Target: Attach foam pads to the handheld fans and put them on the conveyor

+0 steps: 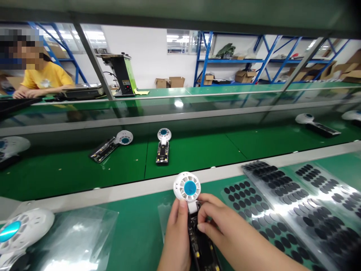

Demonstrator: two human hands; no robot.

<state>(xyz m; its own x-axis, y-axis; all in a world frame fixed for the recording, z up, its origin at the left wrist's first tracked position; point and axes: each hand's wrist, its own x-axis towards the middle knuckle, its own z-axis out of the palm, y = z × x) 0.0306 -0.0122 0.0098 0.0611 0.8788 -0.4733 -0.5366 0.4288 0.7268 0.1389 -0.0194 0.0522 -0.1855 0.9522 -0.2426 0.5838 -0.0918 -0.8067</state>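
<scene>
A small handheld fan (187,187) with a round white slotted head, a blue disc at its centre and a black body showing circuit parts is in front of me. My left hand (177,235) is wrapped round it from the left, thumb just below the head. My right hand (216,218) is closed in a pinch at the upper right of the black body, close to the neck. What lies between those fingertips, if anything, is hidden. To the right lie clear sheets of round black stickers (248,199).
Similar fans (163,146) lie spaced along the green conveyor belt (191,150) beyond a pale rail (126,192). Another fan (31,229) rests near left by clear plastic film (81,237). Across the line, a person in a yellow shirt (46,77) sits at a bench.
</scene>
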